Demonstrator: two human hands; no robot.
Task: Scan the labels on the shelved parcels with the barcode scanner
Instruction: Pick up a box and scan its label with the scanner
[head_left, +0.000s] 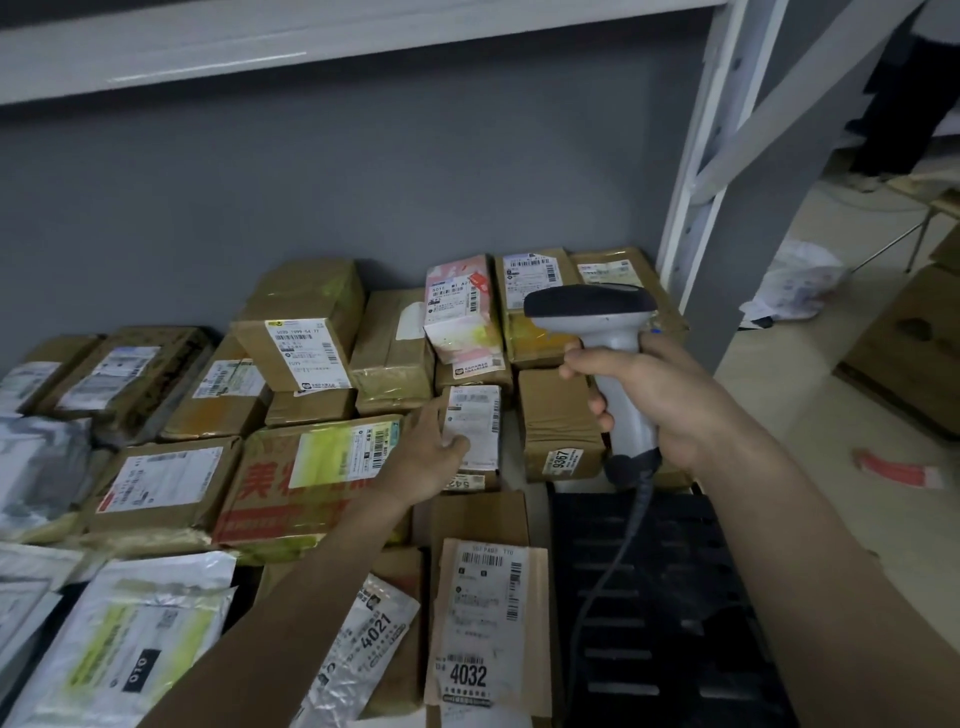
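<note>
The right hand (654, 400) is wrapped around the handle of the barcode scanner (608, 353), fingers curled on the grip, with a dark cable (618, 551) running down from the handle's foot towards the camera. The scanner stands nearly upright, handle vertical, and its dark head juts to the left, so the reading window seems to face left and slightly down, over the parcels.

The left hand (431, 452) reaches forward with its fingers fairly straight, the thumb and fingertips touching the near left edge of a small parcel (475, 431). Whether the fingers pinch that edge or only steady it cannot be told.

This small parcel sits on the shelf just left of and below the scanner head, between the two hands; the left hand is on it, the right hand is close beside. Its white label (472, 423) faces up and towards the camera, with its long axis running away from the person, and barcode strips show along the top and right edge.

Judging from this, the next move turns on tilting the scanner head down and left until it bears on that label.

Further out, more parcels crowd the shelf: a brown box marked 9367 (558, 426) under the scanner and a box marked 4032 (485, 623) nearer the camera.
</note>
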